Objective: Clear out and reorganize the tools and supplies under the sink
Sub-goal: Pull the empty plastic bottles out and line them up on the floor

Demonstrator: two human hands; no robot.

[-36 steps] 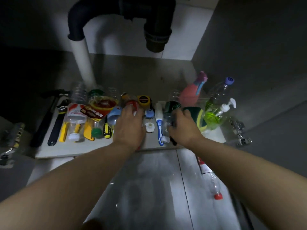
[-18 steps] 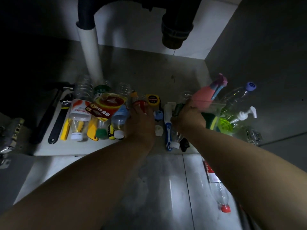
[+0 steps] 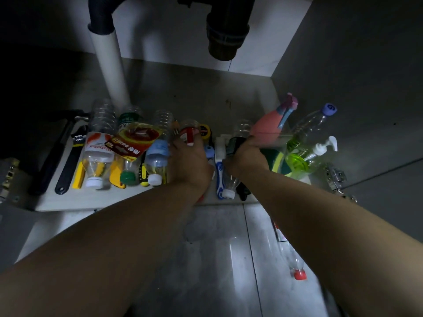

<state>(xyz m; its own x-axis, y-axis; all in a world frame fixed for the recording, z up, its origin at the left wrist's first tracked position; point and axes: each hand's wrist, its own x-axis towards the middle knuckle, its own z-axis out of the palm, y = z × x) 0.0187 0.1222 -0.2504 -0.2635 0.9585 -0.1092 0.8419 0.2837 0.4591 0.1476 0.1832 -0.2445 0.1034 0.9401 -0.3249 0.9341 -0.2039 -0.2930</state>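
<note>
On the cabinet floor [image 3: 183,92] under the sink lies a row of bottles and tools. My left hand [image 3: 190,161] lies over a clear bottle with a red label [image 3: 188,133], its fingers curled round it. To its right, my right hand [image 3: 248,156] grips a clear bottle with a dark label [image 3: 235,143]; that bottle's white cap [image 3: 229,193] points toward me. A blue and white brush [image 3: 219,177] lies between the two hands. A yellow tape measure [image 3: 204,131] sits just behind the red-labelled bottle.
Left: a hammer [image 3: 52,156], a wrench [image 3: 68,165], several clear bottles and a noodle packet [image 3: 135,138]. Right: a pink spray bottle [image 3: 267,126], a purple-capped bottle [image 3: 329,109], a green pump bottle [image 3: 297,159]. White pipe [image 3: 109,69] and black drain [image 3: 226,30] hang above. A red-capped bottle [image 3: 297,274] lies on the tiles.
Both hands have reached deeper into the cabinet. My right hand moved from the bottle's lower part up to its dark label. My left hand slid further along the red-labelled bottle.
</note>
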